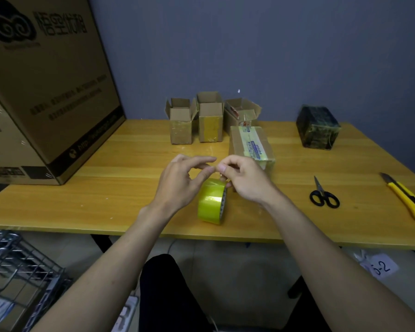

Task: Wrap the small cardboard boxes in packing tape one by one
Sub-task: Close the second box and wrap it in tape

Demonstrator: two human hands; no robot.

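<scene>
Tape: yellow roll of packing tape point(212, 201) on edge, table centre, under both hands.
Boxes: closed taped cardboard box point(251, 146) just behind; three open small cardboard boxes point(210, 121) by wall.
Surface: yellow wooden table point(106, 178); grey-blue wall.
Around: black scissors point(323, 195), yellow utility knife point(406, 200) right.
Fingers: left hand point(177, 183) and right hand point(244, 178) curled, pinching tape end.

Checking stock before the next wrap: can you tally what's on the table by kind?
Open small cardboard boxes: 3
Taped box lying flat: 1
Dark wrapped box: 1
Tape roll: 1
Scissors: 1
Utility knife: 1
Large carton: 1
Total: 9
</scene>
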